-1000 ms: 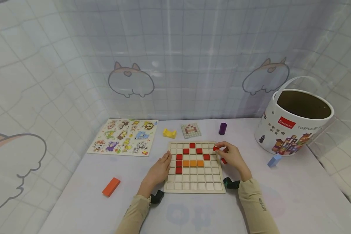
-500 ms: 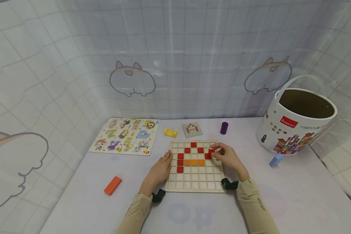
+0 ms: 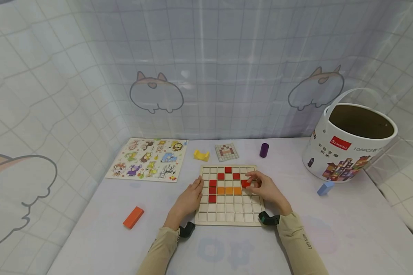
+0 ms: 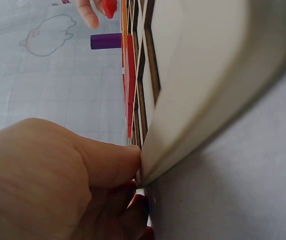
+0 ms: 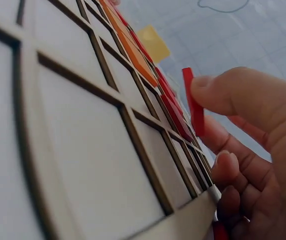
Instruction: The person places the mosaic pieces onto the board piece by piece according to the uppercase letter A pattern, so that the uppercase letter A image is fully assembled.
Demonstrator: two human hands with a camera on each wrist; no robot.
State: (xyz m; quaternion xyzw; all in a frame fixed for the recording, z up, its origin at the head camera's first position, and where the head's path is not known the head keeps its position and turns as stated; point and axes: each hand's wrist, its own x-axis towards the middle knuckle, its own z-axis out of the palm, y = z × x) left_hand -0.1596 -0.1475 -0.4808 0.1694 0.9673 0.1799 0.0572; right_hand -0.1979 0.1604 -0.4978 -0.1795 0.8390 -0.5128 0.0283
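Right hand (image 3: 266, 188) pinching red square tile (image 3: 245, 183), lowering flat into grid board (image 3: 229, 214) cell; left hand (image 3: 189, 198), fingers relaxed, bracing the edge.

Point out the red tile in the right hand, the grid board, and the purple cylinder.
red tile (image 3: 246, 183), head view, on its top face.
grid board (image 3: 227, 217), head view, on a bare near row.
purple cylinder (image 3: 264, 150), head view, on its side.
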